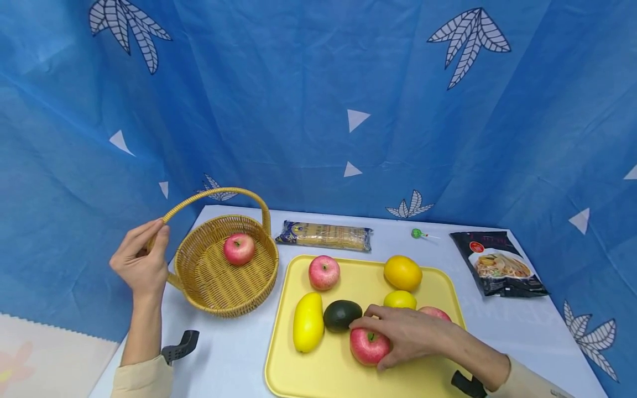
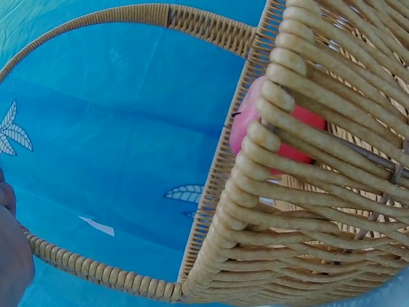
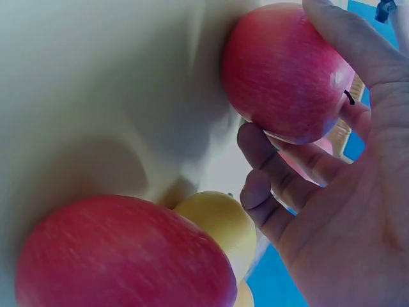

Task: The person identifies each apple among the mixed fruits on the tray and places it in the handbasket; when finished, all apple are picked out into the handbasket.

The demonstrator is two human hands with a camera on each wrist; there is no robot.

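My left hand (image 1: pixel 144 257) grips the handle of a wicker basket (image 1: pixel 226 312), its fingers curled round the left part of the handle. Inside the basket lies one red apple (image 1: pixel 239 249), also seen through the weave in the left wrist view. On the yellow tray (image 1: pixel 318 381), my right hand (image 1: pixel 415 334) holds a red apple (image 1: pixel 369 347) between thumb and fingers; the right wrist view shows the thumb on one side of this apple (image 3: pixel 284 73) and fingertips on the other. A dark green avocado (image 1: pixel 342 315) lies just left of that hand.
The tray also bears a yellow mango (image 1: pixel 308 322), another apple (image 1: pixel 324 272), an orange-yellow fruit (image 1: pixel 402 272), a lemon (image 1: pixel 400 299) and an apple (image 1: pixel 435 313) partly behind my right hand. Behind stand a noodle pack (image 1: pixel 325 236), a green lollipop (image 1: pixel 417 233) and a black food bag (image 1: pixel 499 264).
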